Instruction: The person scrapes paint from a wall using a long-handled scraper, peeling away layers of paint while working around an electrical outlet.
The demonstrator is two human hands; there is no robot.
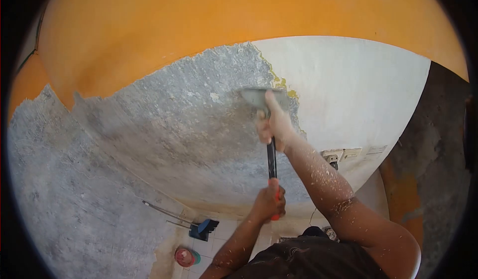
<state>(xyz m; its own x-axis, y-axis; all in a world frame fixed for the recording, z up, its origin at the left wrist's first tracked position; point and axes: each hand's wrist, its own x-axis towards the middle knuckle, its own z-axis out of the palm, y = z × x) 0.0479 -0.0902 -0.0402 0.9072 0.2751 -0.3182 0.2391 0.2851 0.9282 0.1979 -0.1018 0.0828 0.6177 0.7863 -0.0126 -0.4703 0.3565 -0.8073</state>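
Note:
A long-handled scraper (271,160) with a wide grey blade is held up against the wall. My right hand (278,124) grips it high on the shaft, close behind the blade, and is dusted pale and slightly blurred. Lower down, my left hand (269,203) is wrapped around the red-orange grip at the handle's end. The blade lies over rough grey bare plaster (184,100), near a ragged yellowish edge where white paint (338,80) begins. Pale flakes cling to my right forearm and upper arm.
Orange paint (239,10) covers the upper wall. A wall socket (332,156) with a dark plug is close to my right forearm. On the tiled floor are a blue dustpan (200,230), a broom head (209,224) and a reddish bucket (185,257).

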